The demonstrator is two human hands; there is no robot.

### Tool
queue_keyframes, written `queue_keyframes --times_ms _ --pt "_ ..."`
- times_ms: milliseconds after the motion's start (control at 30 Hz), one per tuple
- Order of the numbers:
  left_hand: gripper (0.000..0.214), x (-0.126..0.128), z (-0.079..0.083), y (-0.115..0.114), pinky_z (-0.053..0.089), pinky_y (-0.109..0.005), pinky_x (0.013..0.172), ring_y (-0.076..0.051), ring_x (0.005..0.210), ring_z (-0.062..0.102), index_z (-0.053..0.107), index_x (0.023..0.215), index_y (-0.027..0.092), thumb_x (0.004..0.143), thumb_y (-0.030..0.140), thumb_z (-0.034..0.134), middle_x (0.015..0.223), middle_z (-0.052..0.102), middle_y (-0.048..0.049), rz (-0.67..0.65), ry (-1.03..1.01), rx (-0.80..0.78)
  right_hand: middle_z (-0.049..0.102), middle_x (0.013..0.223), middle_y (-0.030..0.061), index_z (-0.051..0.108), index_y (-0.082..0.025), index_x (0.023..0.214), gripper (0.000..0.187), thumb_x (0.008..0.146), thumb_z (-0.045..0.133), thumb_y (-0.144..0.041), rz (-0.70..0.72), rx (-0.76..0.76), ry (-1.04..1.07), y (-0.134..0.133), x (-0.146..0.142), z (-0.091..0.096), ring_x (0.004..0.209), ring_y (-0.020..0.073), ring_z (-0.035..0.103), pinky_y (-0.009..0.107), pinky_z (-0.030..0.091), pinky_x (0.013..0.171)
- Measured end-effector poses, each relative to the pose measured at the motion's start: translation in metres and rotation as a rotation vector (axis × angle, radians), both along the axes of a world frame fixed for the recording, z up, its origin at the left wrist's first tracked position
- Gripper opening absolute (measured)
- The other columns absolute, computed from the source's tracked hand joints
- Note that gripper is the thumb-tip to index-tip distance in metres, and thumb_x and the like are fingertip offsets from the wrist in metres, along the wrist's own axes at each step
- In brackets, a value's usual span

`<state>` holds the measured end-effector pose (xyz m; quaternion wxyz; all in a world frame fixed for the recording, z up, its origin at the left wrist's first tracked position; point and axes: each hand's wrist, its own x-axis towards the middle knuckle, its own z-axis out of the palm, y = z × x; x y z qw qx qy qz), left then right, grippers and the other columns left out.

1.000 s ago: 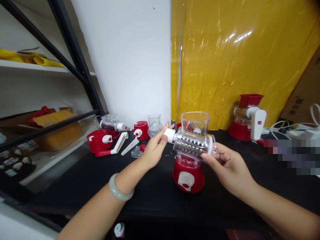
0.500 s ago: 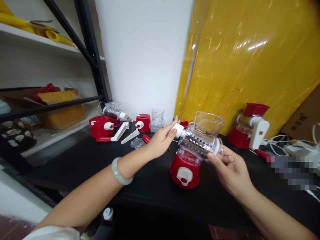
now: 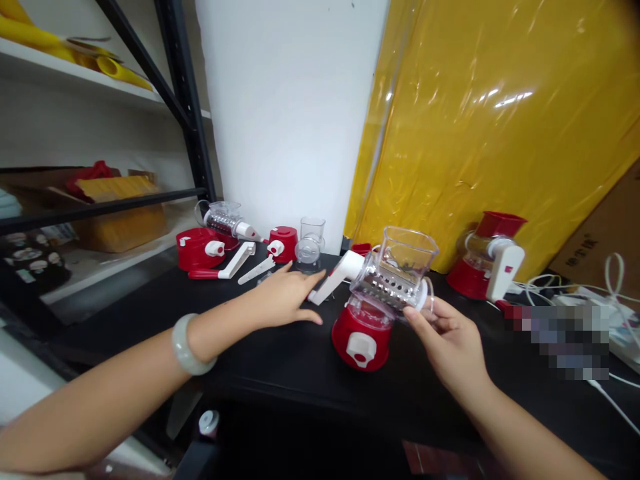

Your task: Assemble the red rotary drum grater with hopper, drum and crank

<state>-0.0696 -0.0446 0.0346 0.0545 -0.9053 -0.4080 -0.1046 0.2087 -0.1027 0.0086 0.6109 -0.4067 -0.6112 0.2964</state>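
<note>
A rotary drum grater stands before me, with a clear hopper (image 3: 409,248), a perforated metal drum (image 3: 387,287) and a red base (image 3: 361,337) bearing a white knob. My right hand (image 3: 453,337) is closed on the right end of its drum housing, thumb in front and fingers behind. To the left, a white crank handle (image 3: 334,277) slants down from the drum's end. My left hand (image 3: 280,297) is beside the crank's lower end, thumb and forefinger spread. That hand partly hides the lower end, so contact there is unclear.
Behind on the left are another drum grater (image 3: 225,223), a red base (image 3: 197,250), a smaller red base (image 3: 283,243) and a clear hopper part (image 3: 311,240). An assembled red grater (image 3: 487,257) stands right, near white cables (image 3: 545,287). Shelving (image 3: 185,100) borders the left.
My left hand has left the drum's white end and moved left and down, its fingers spreading. The crank now shows fully. My right hand keeps its hold on the grater.
</note>
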Motion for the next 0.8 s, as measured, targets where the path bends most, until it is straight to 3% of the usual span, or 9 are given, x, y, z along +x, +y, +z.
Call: queue_keyframes --times_ms 100,233,367,467,567,633,700,800 --pt "0.02 -0.012 -0.001 -0.019 0.045 -0.044 0.093 -0.027 0.089 0.067 0.064 0.096 0.016 0.086 0.033 0.067 0.09 0.071 -0.0077 0.003 0.201 0.123 0.076 0.081 0.004 0.07 -0.02 0.084 0.024 0.068 0.082 -0.033 -0.045 0.01 0.052 0.0 0.006 -0.001 0.074 0.0181 0.072 0.027 0.06 0.069" --pt "0.007 -0.017 0.014 -0.056 0.045 -0.033 0.065 -0.022 0.071 0.064 0.06 0.078 0.018 0.084 0.019 0.059 0.077 0.067 -0.005 0.029 0.294 0.222 0.073 0.079 0.0029 0.064 -0.02 0.085 0.031 0.063 0.085 -0.025 -0.15 0.114 0.103 -0.004 0.021 -0.004 0.075 0.0161 0.072 0.026 0.061 0.071" --pt "0.006 -0.017 0.059 -0.086 0.037 -0.031 0.055 -0.019 0.064 0.06 0.058 0.075 0.021 0.08 0.019 0.056 0.071 0.064 -0.0029 0.033 0.301 0.398 0.068 0.079 0.001 0.062 -0.021 0.086 0.03 0.066 0.084 -0.026 -0.202 0.162 0.035 -0.009 0.034 -0.015 0.075 0.0125 0.069 0.022 0.058 0.072" --pt "0.012 -0.005 0.104 -0.089 0.03 -0.03 0.052 -0.019 0.064 0.059 0.059 0.08 0.021 0.085 0.025 0.049 0.069 0.063 -0.0028 0.086 0.342 0.587 0.063 0.077 -0.0002 0.062 -0.021 0.084 0.024 0.071 0.081 -0.028 -0.187 0.194 -0.11 -0.009 0.037 -0.024 0.071 0.0109 0.065 0.022 0.056 0.068" --pt "0.02 0.019 0.142 -0.068 0.031 -0.028 0.056 -0.019 0.067 0.059 0.063 0.091 0.02 0.089 0.03 0.046 0.072 0.063 -0.0033 0.21 0.353 0.661 0.062 0.079 0.0005 0.063 -0.021 0.088 0.015 0.08 0.074 -0.027 -0.194 0.254 -0.245 -0.01 0.036 -0.026 0.071 0.0115 0.062 0.024 0.054 0.066" --pt "0.022 0.035 0.159 -0.041 0.036 -0.03 0.062 -0.021 0.074 0.06 0.065 0.098 0.019 0.088 0.027 0.047 0.08 0.065 -0.0056 0.26 0.312 0.67 0.062 0.08 0.0013 0.065 -0.022 0.089 0.008 0.084 0.07 -0.024 -0.208 0.317 -0.335 -0.012 0.034 -0.023 0.072 0.0119 0.061 0.026 0.052 0.066" --pt "0.025 0.048 0.166 -0.009 0.039 -0.032 0.068 -0.024 0.081 0.062 0.065 0.102 0.018 0.088 0.025 0.046 0.084 0.066 -0.0076 0.271 0.252 0.671 0.063 0.081 0.0019 0.066 -0.021 0.086 0.001 0.086 0.067 -0.02 -0.222 0.394 -0.419 -0.014 0.032 -0.019 0.073 0.0121 0.06 0.027 0.05 0.067" --pt "0.026 0.057 0.16 0.037 0.04 -0.033 0.069 -0.025 0.086 0.064 0.065 0.104 0.016 0.088 0.022 0.044 0.088 0.068 -0.0106 0.241 0.208 0.661 0.062 0.08 0.0023 0.067 -0.02 0.085 0.004 0.087 0.066 -0.016 -0.25 0.479 -0.474 -0.017 0.03 -0.013 0.073 0.0121 0.059 0.026 0.048 0.067"
